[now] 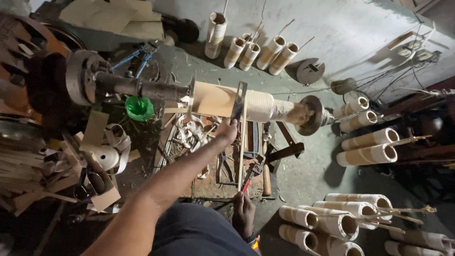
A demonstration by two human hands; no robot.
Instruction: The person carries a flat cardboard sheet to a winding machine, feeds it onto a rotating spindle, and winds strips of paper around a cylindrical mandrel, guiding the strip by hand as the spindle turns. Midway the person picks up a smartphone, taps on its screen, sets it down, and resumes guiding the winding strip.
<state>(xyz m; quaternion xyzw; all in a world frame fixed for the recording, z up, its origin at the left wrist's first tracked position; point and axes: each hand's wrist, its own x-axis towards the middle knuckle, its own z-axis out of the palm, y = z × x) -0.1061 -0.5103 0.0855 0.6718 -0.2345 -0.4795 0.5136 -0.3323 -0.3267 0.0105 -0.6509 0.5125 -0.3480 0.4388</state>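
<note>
A pale cylindrical coil (237, 102) sits on a horizontal dark shaft (142, 87) between a metal chuck (80, 76) and a round end plate (313, 114). My left hand (226, 132) reaches up to the coil and grips a flat dark metal bar (239, 100) that stands against its front. A long thin pale strip (242, 147) runs down from the coil to my right hand (244, 212), which is closed around its lower end, just above my dark-clothed knee. Red-handled pliers (247, 182) lie by that hand.
Several wound paper-covered coils lie on the floor at right (367, 154) and lower right (341, 218), and more stand against the wall (249, 52). A green cup (139, 108), scissors (90, 185), tape rolls (106, 156), paper scraps and hand tools crowd the floor at left and under the shaft.
</note>
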